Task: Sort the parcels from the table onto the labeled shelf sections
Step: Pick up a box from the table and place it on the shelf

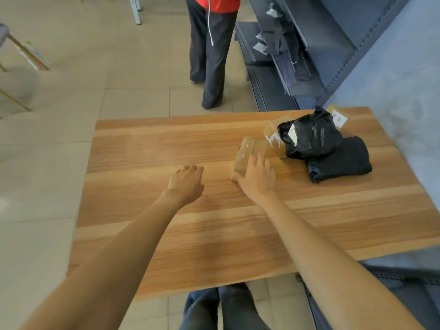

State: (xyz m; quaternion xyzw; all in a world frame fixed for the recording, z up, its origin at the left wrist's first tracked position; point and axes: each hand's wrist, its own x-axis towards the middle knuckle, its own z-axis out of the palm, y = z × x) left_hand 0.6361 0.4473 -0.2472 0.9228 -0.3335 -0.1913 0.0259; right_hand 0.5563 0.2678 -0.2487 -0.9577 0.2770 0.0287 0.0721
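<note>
A small taped cardboard box [248, 151] lies on the wooden table [166, 234], right of centre. My right hand [258, 178] rests on its near end, thumb at the box's near left corner and fingers spread over its top and right side. My left hand [187, 183] hovers over the bare table to the box's left, fingers curled, holding nothing. Behind the box sit another taped cardboard box [273, 135], a shiny black bag parcel [312, 136], a flat black parcel [340, 160] and a box with a white label [338, 116]. The dark grey shelf unit [309, 51] stands beyond the table at the right.
A person in dark trousers and a red top [210, 55] stands on the tiled floor just past the table's far edge, next to the shelf. My own legs [221, 308] show below the near edge. Chair legs [26, 53] stand at the far left.
</note>
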